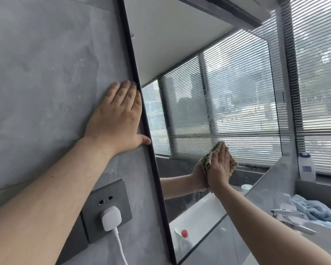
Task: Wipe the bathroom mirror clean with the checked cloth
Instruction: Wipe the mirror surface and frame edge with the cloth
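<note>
The black-framed mirror (227, 88) hangs on the grey wall and reflects window blinds. A misty, streaked band runs down the glass above my right hand. My right hand (219, 169) lies flat against the lower middle of the glass and presses the beige checked cloth (211, 153) to it. The cloth's edges show above and to the right of the fingers. My left hand (117, 117) lies flat on the grey wall, fingers straight, right beside the mirror's left frame, with the thumb touching the frame.
A grey wall socket (101, 203) with a white plug (111, 218) and cord sits below my left forearm. At the right are a chrome tap (292, 219), a blue towel (313, 209) on the counter and a white bottle (306, 166) on the window ledge.
</note>
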Demonstrator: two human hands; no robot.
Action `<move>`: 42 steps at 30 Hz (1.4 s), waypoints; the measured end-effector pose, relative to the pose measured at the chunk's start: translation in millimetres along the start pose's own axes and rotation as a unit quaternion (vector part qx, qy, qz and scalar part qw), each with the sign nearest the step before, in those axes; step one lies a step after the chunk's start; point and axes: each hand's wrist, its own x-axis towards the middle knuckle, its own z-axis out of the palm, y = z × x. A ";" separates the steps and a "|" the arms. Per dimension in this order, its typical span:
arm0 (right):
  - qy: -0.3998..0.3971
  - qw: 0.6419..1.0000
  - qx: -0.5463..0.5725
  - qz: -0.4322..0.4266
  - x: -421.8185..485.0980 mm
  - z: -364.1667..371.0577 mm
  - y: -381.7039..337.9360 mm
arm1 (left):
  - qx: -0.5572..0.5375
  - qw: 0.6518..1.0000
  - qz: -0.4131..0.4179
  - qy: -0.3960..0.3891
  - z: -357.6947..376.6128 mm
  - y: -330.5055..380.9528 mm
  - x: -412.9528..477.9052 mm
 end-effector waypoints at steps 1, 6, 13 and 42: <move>-0.004 1.000 -0.001 0.017 0.5 -1.8 7.5 | 0.000 1.000 0.002 0.001 0.5 0.0 0.3; -0.023 0.999 -0.021 0.024 2.8 -3.3 12.0 | -0.002 1.000 0.003 0.001 1.6 -0.8 1.2; -0.024 0.996 -0.080 0.014 -1.5 -20.0 16.1 | -0.007 1.000 -0.006 -0.003 -1.2 -0.4 -0.8; -0.155 0.985 -0.065 -0.045 -101.0 -14.7 -5.4 | -0.018 1.000 -0.004 -0.023 11.4 23.3 -32.2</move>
